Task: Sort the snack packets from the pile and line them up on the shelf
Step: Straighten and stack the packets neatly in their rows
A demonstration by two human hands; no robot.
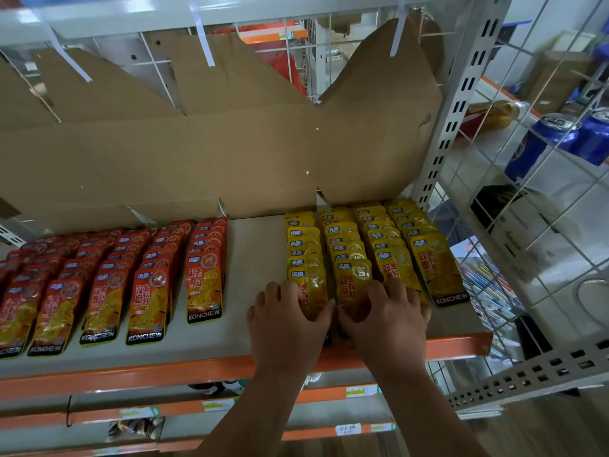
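Several rows of yellow snack packets lie overlapped on the right part of the grey shelf. Red packets fill several rows on the left part. My left hand rests on the front packet of the leftmost yellow row, fingers curved over its lower end. My right hand lies on the front packets of the two middle yellow rows, fingers spread and bent. The lower ends of those front packets are hidden under my hands.
A brown cardboard sheet lines the back of the shelf. A bare strip of shelf separates red and yellow rows. An orange beam edges the front. A wire mesh stands at the right, with blue cans behind it.
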